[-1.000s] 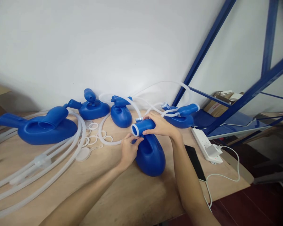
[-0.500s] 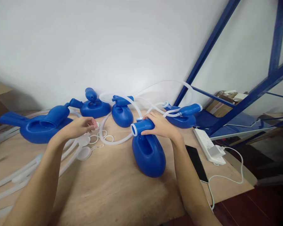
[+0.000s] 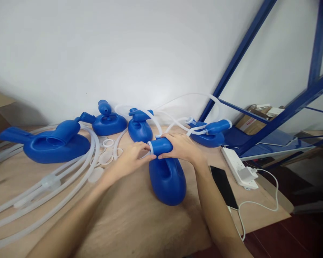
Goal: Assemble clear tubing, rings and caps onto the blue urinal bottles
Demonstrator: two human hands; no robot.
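My right hand [image 3: 181,147] is closed over the blue tubular neck [image 3: 161,146] of a blue plastic urinal bottle [image 3: 169,182]. The bottle stands on the table, its white-rimmed mouth [image 3: 150,148] facing left. At that mouth my left hand [image 3: 136,157] has its fingers and thumb closed around a pale, thin-edged piece, mostly hidden by the fingers. A clear tube [image 3: 158,127] runs up from behind the neck. White rings [image 3: 107,143] and translucent round caps [image 3: 96,175] lie on the table left of my left hand.
Other blue bottles [image 3: 56,150] stand along the wall, some with tubes attached. Coiled clear hoses [image 3: 78,179] cover the left side. A black phone [image 3: 224,186], a white power strip [image 3: 237,166] and a cable lie at right, beside a blue metal shelf [image 3: 258,148].
My left hand has moved right, from the loose rings and caps to the bottle's mouth. The bottle has shifted slightly left, with my right hand still around its neck.
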